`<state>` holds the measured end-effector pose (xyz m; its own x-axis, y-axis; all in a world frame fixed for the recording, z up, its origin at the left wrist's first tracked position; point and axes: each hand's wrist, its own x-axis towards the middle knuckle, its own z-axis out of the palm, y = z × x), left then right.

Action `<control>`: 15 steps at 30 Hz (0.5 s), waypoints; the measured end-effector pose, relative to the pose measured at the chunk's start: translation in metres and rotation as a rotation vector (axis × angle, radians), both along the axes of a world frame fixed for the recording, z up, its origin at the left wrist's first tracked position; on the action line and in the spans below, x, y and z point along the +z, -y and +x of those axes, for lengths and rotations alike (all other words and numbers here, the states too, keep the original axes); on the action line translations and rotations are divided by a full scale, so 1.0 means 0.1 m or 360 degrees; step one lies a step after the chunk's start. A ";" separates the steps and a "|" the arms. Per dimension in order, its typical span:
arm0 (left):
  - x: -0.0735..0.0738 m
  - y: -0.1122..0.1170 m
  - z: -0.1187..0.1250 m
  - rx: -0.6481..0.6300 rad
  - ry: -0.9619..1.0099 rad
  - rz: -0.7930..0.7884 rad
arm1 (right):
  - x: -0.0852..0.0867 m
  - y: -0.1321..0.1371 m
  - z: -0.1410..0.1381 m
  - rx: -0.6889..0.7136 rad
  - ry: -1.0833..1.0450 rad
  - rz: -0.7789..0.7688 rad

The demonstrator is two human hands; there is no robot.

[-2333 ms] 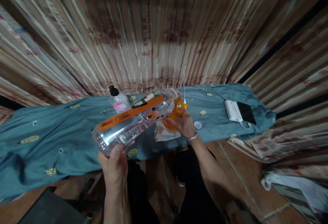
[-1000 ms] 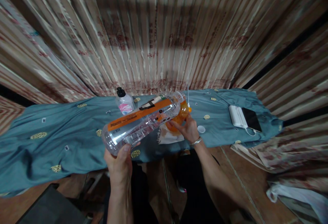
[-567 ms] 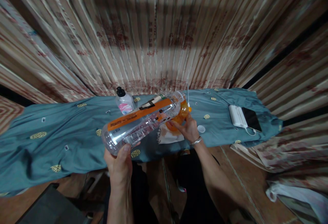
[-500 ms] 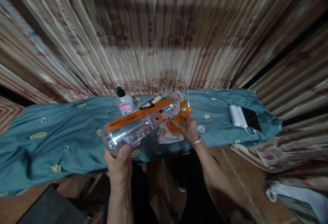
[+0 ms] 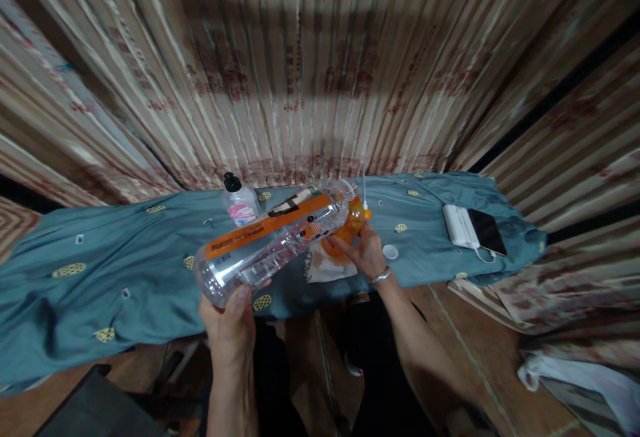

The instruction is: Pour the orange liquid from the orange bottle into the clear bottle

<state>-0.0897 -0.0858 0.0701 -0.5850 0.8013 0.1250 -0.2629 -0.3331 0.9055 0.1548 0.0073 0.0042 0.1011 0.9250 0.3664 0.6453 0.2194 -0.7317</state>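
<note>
My left hand (image 5: 231, 320) is closed around the base of a large clear plastic bottle (image 5: 273, 240) with an orange label. The bottle is tilted, its uncapped neck up and to the right, over the top of an orange see-through bottle (image 5: 345, 227). My right hand (image 5: 367, 250) wraps its fingers round that orange bottle, which stands on a folded white cloth (image 5: 327, 270). The neck hides the orange bottle's mouth. A spray or pump top with an orange collar and a thin white tube (image 5: 365, 190) stands just behind it. To the right lies a small white cap (image 5: 391, 252).
A pump bottle (image 5: 241, 202) with a black top and pink label stands at the back left. On the right lie a white power bank (image 5: 461, 226) and a dark phone (image 5: 487, 231) joined by a cable. A patterned curtain (image 5: 300, 77) hangs behind the blue-green cloth-covered table (image 5: 150, 277).
The clear bottle and both hands keep nearly the same pose. The whole view has shifted slightly, with things sitting a little further left in the picture.
</note>
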 end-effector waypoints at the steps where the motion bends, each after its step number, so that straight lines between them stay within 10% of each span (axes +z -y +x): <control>1: 0.00 0.00 0.00 0.0002 0.0003 -0.0001 | 0.00 0.00 0.00 -0.0005 0.0006 0.0008; 15: 0.01 0.00 0.03 0.0050 0.0036 -0.0011 | -0.03 -0.01 0.01 0.0002 0.0010 0.0020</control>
